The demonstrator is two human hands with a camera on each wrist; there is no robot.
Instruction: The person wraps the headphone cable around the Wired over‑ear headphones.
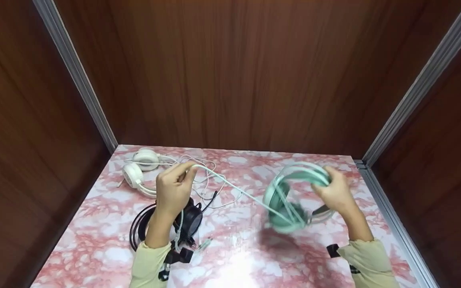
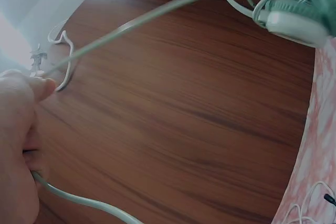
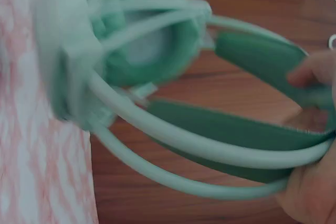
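Note:
Mint-green headphones (image 1: 286, 200) hang above the right part of the table, blurred by motion. My right hand (image 1: 335, 190) grips them by the headband (image 3: 226, 153), with the ear cups tilted down to the left. From the cups a pale green cable (image 1: 238, 190) stretches taut across to my left hand (image 1: 173, 190), which pinches it between thumb and fingers. The cable's loose end dangles below the left hand. Beneath that hand lie black headphones (image 1: 192, 219), partly hidden by the wrist. White headphones (image 1: 133, 175) rest at the table's back left.
The table (image 1: 230, 236) has a red-and-white marbled top. Thin white cable (image 1: 214, 206) lies in loops near its middle left. Wood-grain panels (image 1: 230, 80) with metal edge strips (image 1: 78, 76) enclose the back and both sides.

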